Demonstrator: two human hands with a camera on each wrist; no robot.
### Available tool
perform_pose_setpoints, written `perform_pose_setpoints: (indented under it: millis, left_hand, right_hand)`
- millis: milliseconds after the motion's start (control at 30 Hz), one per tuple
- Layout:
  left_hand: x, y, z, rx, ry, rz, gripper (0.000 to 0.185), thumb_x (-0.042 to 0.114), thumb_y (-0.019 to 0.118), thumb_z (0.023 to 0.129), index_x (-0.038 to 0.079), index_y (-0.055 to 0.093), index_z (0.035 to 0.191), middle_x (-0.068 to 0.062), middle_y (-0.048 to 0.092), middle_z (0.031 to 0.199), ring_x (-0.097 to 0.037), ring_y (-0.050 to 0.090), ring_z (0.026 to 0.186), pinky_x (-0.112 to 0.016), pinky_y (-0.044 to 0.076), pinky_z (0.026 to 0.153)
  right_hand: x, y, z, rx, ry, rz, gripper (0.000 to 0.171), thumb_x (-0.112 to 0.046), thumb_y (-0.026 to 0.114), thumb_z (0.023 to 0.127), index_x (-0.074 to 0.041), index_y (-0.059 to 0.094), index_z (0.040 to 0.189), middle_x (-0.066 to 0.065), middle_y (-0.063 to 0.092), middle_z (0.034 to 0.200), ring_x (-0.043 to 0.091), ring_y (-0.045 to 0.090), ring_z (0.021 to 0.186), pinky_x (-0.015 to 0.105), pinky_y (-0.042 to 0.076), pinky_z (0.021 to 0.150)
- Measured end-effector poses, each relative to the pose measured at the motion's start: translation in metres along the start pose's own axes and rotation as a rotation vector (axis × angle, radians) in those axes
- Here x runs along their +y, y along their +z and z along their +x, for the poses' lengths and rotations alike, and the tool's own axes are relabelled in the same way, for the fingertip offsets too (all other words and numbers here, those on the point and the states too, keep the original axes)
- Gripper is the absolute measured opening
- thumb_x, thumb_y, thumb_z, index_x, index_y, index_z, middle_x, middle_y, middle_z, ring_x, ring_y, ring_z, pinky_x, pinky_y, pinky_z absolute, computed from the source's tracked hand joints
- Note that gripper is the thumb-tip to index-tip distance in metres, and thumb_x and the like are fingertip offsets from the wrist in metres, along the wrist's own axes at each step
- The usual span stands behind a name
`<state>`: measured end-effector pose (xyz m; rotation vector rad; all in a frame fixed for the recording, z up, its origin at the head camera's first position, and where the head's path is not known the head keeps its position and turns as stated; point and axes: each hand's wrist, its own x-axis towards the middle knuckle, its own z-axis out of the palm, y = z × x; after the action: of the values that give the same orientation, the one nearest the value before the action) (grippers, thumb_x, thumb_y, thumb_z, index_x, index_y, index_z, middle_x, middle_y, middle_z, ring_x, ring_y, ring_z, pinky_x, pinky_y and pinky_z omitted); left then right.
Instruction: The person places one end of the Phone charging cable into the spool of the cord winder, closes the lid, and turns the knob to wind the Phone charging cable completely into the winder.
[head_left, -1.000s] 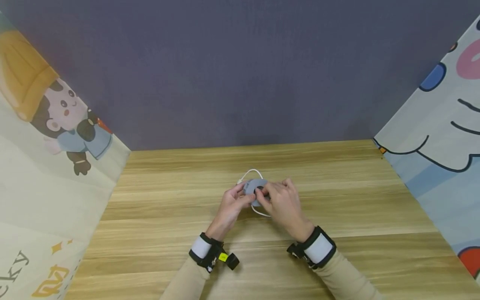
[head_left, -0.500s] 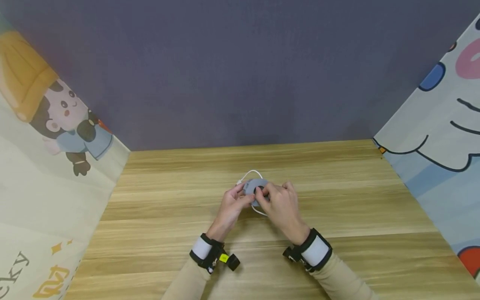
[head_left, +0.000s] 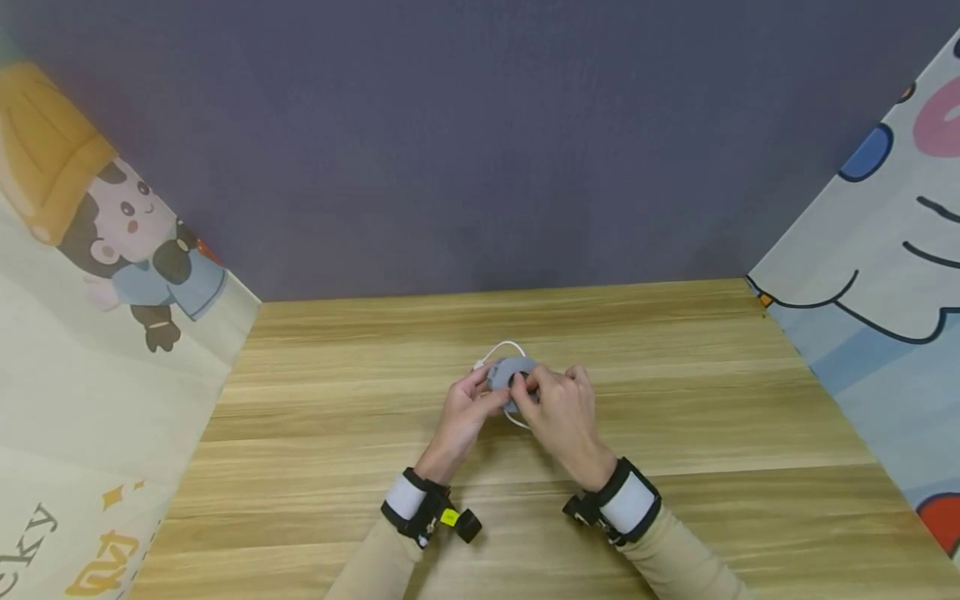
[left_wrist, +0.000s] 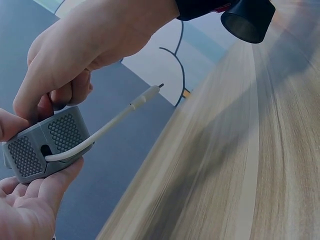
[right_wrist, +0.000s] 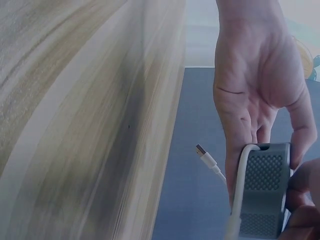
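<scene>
A grey round cable winder (head_left: 498, 373) with a dark centre is up between both hands at mid-table. My left hand (head_left: 459, 415) grips its rim, thumb in front and fingers behind. At the dark centre, the right hand (head_left: 564, 414) pinches the knob with thumb and forefinger; its fingers hide much of that part. A white cable (left_wrist: 112, 122) leaves a slot in the textured side wall (left_wrist: 67, 131) and ends in a thin tip. The right wrist view shows the cable's other end, with a metal USB plug (right_wrist: 206, 156).
A wood-grain table (head_left: 337, 358) spreads below the hands. Behind it stands a dark blue-grey panel (head_left: 480, 150). Cartoon-printed panels flank it on the left (head_left: 82, 400) and right (head_left: 870, 325). Both wrists wear black straps with cameras.
The right hand and wrist have shifted slightly left, staying at the winder's centre. The lower cable length shows a little shorter beside the right hand. The left hand has barely moved.
</scene>
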<state>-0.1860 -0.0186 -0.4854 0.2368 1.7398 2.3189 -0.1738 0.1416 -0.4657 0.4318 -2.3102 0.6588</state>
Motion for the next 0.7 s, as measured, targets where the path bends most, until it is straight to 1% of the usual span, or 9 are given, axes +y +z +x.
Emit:
perform_pose_setpoints:
  millis: [67,133,267,367,467,567,633,700]
  left_hand:
    - [0.0,-0.001,0.0,-0.004,0.002,0.006,0.053,0.0,0.061,0.095,-0.01,0.05,0.145,-0.029,0.06,0.138,-0.007,0.07,0.102,-0.021,0.06,0.082]
    - [-0.001,-0.001,0.0,-0.004,0.001,0.009,0.052,0.0,0.062,0.094,-0.01,0.051,0.145,-0.028,0.061,0.137,-0.007,0.07,0.102,-0.021,0.06,0.081]
    - [-0.001,-0.003,0.0,-0.003,-0.009,0.017,0.053,0.002,0.062,0.094,-0.008,0.051,0.145,-0.026,0.062,0.137,-0.009,0.07,0.102,-0.022,0.06,0.082]
    - [-0.001,-0.005,0.0,0.006,-0.019,0.028,0.055,0.003,0.063,0.094,-0.007,0.05,0.146,-0.026,0.062,0.137,-0.01,0.07,0.102,-0.023,0.06,0.082]
    - [0.0,-0.007,-0.001,0.012,-0.031,0.036,0.057,0.003,0.064,0.093,-0.005,0.05,0.147,-0.026,0.062,0.138,-0.012,0.07,0.103,-0.023,0.06,0.083]
    - [0.001,-0.008,-0.002,0.004,-0.042,0.034,0.058,0.002,0.064,0.094,-0.004,0.049,0.149,-0.026,0.061,0.14,-0.013,0.07,0.105,-0.024,0.06,0.084]
    - [0.002,-0.008,-0.003,0.0,-0.05,0.032,0.058,0.002,0.064,0.094,-0.003,0.049,0.149,-0.026,0.061,0.14,-0.013,0.07,0.106,-0.024,0.061,0.084]
    - [0.002,-0.008,-0.003,-0.006,-0.055,0.031,0.058,0.003,0.065,0.094,-0.003,0.049,0.149,-0.026,0.061,0.139,-0.013,0.07,0.105,-0.024,0.06,0.083]
  right_hand:
    - [0.001,0.001,0.0,-0.007,-0.011,-0.003,0.02,-0.015,0.074,0.088,-0.01,0.064,0.071,0.001,0.068,0.06,0.015,0.055,0.047,0.036,0.036,0.06]
    - [0.004,0.001,0.0,-0.011,-0.041,-0.007,0.021,-0.016,0.072,0.089,-0.011,0.063,0.071,0.0,0.067,0.061,0.015,0.055,0.048,0.036,0.036,0.06]
    - [0.011,0.0,0.002,0.002,-0.144,-0.007,0.021,-0.02,0.068,0.093,-0.011,0.059,0.075,-0.001,0.063,0.064,0.016,0.054,0.052,0.037,0.037,0.062]
    - [0.016,-0.006,0.005,-0.024,-0.23,0.03,0.018,-0.022,0.07,0.093,-0.011,0.061,0.083,-0.001,0.063,0.072,0.015,0.056,0.059,0.037,0.039,0.065]
    - [0.021,-0.014,0.01,-0.124,-0.319,0.068,0.014,-0.022,0.076,0.093,-0.011,0.067,0.094,-0.001,0.067,0.085,0.014,0.06,0.07,0.035,0.041,0.069]
    - [0.027,-0.022,0.014,-0.245,-0.403,0.069,0.017,-0.022,0.079,0.09,-0.014,0.073,0.105,-0.001,0.067,0.097,0.015,0.061,0.083,0.034,0.043,0.073]
    - [0.031,-0.025,0.017,-0.306,-0.437,0.061,0.019,-0.022,0.078,0.091,-0.017,0.074,0.108,-0.002,0.066,0.1,0.015,0.06,0.088,0.035,0.045,0.078]
    - [0.034,-0.027,0.018,-0.34,-0.457,0.057,0.02,-0.022,0.077,0.091,-0.018,0.075,0.111,-0.002,0.065,0.101,0.014,0.06,0.09,0.035,0.046,0.08]
